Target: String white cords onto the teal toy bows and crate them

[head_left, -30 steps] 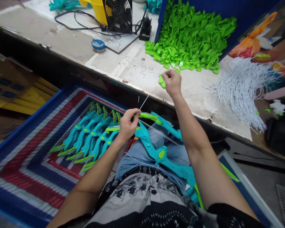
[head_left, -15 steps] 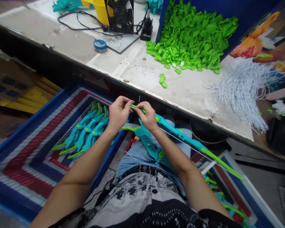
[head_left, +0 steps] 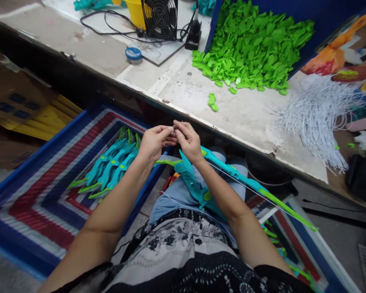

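A toy bow (head_left: 236, 174), teal with light-green limb ends, lies across my lap. Its white string (head_left: 222, 171) runs along the right limb and passes behind my right wrist. My left hand (head_left: 155, 142) pinches a small white loop, apparently the string's end, between thumb and forefinger. Right beside it, my right hand (head_left: 188, 142) is closed with its fingertips at the same loop, above the bow's left limb. That limb's green tip is hidden by my fingers. The bow's teal grip (head_left: 190, 183) rests between my thighs.
Several finished-looking bow parts (head_left: 110, 167) lie in a blue-rimmed striped tray (head_left: 33, 199) at left. Above stands a worktable (head_left: 232, 118) with heaped green pieces (head_left: 256, 49), a bundle of white strings (head_left: 314, 118), a fan (head_left: 160, 18) and a blue-lidded tin (head_left: 133, 54). Another tray sits lower right.
The green limb tip that showed between my hands is now out of sight. My right fingers have lifted and stretched towards the loop at my left fingertips. The view has shifted slightly.
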A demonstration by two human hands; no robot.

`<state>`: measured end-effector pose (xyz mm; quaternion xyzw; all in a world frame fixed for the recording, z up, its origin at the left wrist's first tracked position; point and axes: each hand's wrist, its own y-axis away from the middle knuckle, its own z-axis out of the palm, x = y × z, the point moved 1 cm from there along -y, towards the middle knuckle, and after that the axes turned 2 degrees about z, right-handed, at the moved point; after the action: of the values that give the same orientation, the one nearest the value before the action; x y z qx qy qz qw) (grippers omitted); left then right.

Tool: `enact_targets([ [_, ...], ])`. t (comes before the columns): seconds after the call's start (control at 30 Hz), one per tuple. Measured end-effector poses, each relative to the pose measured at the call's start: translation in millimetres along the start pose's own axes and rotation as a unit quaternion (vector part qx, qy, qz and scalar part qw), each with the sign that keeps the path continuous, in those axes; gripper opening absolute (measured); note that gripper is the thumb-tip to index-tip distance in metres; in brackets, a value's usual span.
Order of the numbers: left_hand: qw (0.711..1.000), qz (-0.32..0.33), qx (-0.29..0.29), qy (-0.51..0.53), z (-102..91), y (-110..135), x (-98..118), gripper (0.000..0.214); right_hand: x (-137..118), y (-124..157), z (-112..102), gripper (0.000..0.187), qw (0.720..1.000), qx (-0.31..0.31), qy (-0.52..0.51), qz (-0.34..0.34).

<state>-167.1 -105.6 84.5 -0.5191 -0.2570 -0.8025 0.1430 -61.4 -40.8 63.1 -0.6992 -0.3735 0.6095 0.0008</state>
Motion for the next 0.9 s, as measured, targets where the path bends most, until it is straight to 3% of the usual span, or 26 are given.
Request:
enact_targets([
  [0.1,1.000,0.002,0.014,0.001,2.9,-3,0,0.022,-1,-1,-2,0.021,0.999,0.018,0.044,-0.022],
  [0.23,0.999,-0.010,-0.019,0.025,3.4,-3,4,0.016,-4,-7,-10,0.019,0.992,0.002,0.098,-0.075],
  [0.43,0.997,0.045,-0.047,-0.050,4.1,0,3,0.026,-9,-11,-20,0.020,0.976,-0.019,0.190,-0.108],
  [0.9,0.995,0.075,-0.017,-0.061,4.3,3,-6,0.027,-3,-6,-26,0.019,0.991,-0.045,0.102,-0.079],
])
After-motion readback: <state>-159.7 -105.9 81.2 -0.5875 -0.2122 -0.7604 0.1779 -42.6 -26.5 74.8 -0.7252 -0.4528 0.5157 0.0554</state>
